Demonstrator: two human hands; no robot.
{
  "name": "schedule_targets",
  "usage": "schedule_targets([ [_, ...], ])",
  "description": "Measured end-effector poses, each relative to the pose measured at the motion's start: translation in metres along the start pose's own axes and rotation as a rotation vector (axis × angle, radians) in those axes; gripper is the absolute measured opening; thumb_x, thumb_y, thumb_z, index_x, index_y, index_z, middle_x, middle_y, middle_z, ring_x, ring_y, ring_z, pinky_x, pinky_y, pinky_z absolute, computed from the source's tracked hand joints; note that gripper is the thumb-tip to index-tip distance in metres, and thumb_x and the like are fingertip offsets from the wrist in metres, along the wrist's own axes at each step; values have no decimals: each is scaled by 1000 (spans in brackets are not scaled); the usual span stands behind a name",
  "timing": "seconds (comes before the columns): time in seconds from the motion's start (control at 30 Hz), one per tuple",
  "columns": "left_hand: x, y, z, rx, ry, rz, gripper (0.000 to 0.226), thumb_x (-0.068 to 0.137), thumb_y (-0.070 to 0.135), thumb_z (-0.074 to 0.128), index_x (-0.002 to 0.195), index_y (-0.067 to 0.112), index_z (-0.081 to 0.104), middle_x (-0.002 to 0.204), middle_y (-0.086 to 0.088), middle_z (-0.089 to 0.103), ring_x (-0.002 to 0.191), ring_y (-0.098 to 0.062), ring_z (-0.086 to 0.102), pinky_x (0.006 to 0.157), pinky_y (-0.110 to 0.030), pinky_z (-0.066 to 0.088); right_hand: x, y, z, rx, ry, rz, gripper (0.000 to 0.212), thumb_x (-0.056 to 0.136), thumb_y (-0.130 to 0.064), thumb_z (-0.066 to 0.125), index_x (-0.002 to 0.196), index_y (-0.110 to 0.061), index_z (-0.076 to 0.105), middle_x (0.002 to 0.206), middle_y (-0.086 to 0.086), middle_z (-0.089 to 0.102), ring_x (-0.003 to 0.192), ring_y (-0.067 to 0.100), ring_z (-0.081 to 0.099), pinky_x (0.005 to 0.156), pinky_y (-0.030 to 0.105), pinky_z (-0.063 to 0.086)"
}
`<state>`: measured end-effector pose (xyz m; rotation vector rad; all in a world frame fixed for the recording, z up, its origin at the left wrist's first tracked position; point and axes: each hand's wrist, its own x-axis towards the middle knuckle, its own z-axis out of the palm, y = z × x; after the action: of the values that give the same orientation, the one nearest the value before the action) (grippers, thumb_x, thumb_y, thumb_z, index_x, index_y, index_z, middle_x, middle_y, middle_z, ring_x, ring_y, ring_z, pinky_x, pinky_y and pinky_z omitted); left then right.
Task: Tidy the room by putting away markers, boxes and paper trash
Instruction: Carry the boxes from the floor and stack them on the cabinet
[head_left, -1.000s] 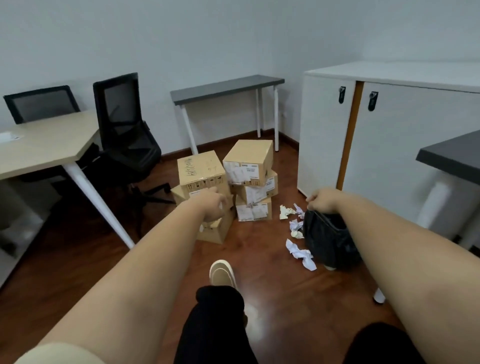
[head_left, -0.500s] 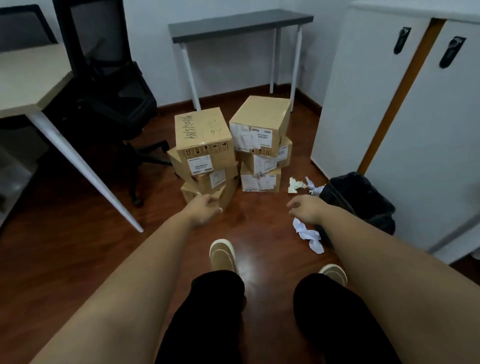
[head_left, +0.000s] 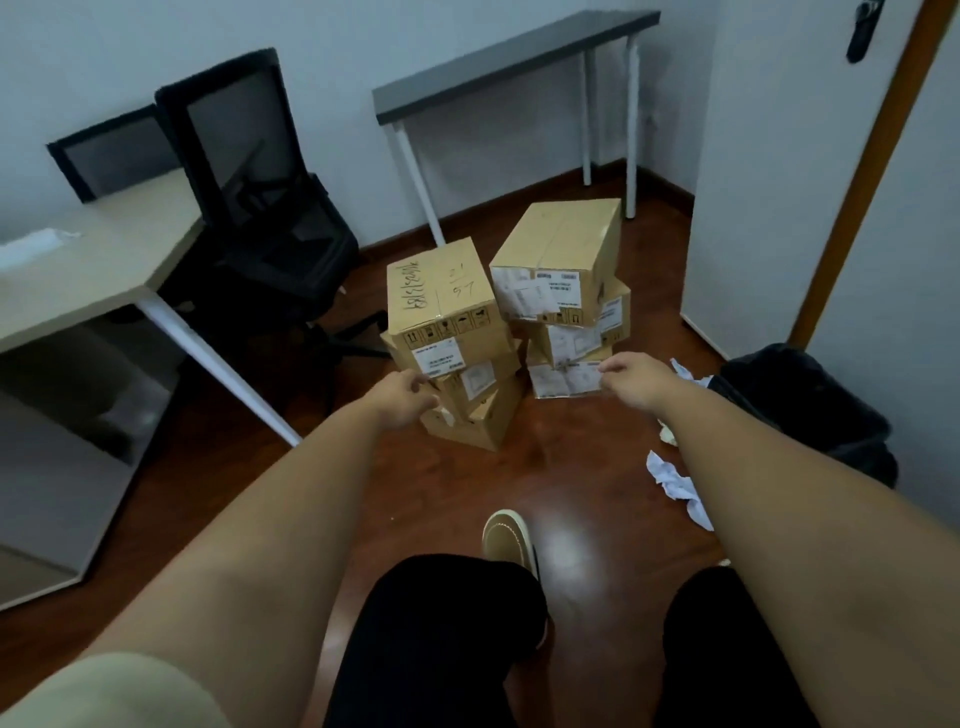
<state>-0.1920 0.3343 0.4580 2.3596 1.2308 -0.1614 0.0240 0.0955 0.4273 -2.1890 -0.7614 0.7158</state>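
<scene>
Head view, my left hand (head_left: 402, 404) and right hand (head_left: 632, 382) loosely curled, empty, reaching at stacked boxes (head_left: 447, 332) on floor, black trash bag (head_left: 810, 400) right, contents unseen, crumpled paper (head_left: 675, 480) beside it, chair (head_left: 270, 218) behind.

Handwritten "57" tops the left box (head_left: 439, 291).

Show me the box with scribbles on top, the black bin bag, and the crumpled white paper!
box with scribbles (head_left: 439, 283), head view, on its top face.
black bin bag (head_left: 810, 410), head view, on its side.
crumpled white paper (head_left: 672, 478), head view, on its middle.
</scene>
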Motion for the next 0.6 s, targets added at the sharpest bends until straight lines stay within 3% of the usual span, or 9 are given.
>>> schedule_targets([
  [0.13, 21, 12, -19, -46, 37, 3, 58, 93, 35, 62, 145, 18, 43, 147, -6, 44, 132, -26, 45, 99, -32, 40, 20, 5, -17, 94, 39, 53, 36, 94, -22, 51, 118, 1, 62, 125, 22, 60, 110, 35, 57, 96, 42, 45],
  [0.23, 42, 13, -23, -82, 49, 15, 58, 90, 36, 64, 143, 21, 45, 144, -5, 48, 127, -25, 49, 101, -36, 44, 39, 7, -23, 126, 52, 66, 29, 95, -23, 53, 115, -7, 65, 119, 11, 62, 101, 27, 56, 88, 35, 45],
  [0.4, 75, -5, -19, -165, 4, -4, 56, 93, 35, 63, 143, 18, 45, 141, -6, 51, 127, -25, 50, 101, -34, 42, 81, -9, -6, 151, 131, 82, 37, 94, -20, 44, 118, 4, 60, 121, 26, 59, 110, 43, 56, 95, 49, 46],
  [0.5, 99, -20, -20, -214, -4, -43, 55, 92, 33, 64, 142, 17, 47, 141, -6, 52, 126, -24, 51, 104, -37, 44, 107, -29, 9, 120, 100, 47, 35, 98, -26, 43, 123, -11, 64, 129, 11, 60, 113, 32, 55, 88, 35, 42],
  [0.6, 124, -34, -22, -234, 11, -46, 54, 92, 32, 63, 142, 18, 47, 141, -5, 52, 127, -24, 50, 100, -35, 44, 137, -51, 26, 119, 115, 9, 26, 97, -23, 45, 108, -19, 67, 125, 7, 61, 105, 26, 57, 81, 29, 41],
])
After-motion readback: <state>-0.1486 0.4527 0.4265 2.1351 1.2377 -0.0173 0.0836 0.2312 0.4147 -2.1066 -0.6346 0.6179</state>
